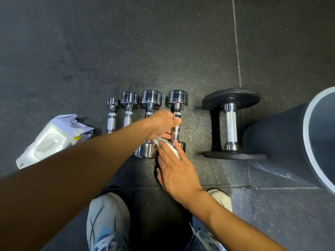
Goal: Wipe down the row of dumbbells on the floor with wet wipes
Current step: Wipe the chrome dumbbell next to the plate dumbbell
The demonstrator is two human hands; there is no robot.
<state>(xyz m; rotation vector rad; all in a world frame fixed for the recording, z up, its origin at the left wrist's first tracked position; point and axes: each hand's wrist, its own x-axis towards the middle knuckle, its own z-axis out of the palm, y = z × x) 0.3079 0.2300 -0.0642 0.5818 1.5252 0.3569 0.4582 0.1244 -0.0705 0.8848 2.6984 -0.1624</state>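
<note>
Dark rubber floor (126, 51). I see left hand (160, 124) clenched round handle of fourth chrome dumbbell (177, 97); right hand (176, 171), fingers flat, pressing wet wipe (174, 151) onto dumbbell's near head, just beneath that grip.

Four dumbbells lie side by side on the floor (126, 51), handles pointing away from the person: first dumbbell (112, 115) leftmost, then second dumbbell (129, 109), third dumbbell (150, 100) and fourth dumbbell (177, 100). Right of them, a little apart, sits the plate dumbbell (230, 122), and a bin (282, 142) stands just beside it (farthest right). The pack of wipes (52, 140) lies left of the row. The left hand (159, 124) reaches across the row to the fourth dumbbell's handle; the right hand (175, 169) lies on a wipe (158, 140) over its near end. The left shoe (108, 221) and right shoe (220, 198) stand nearest.
</note>
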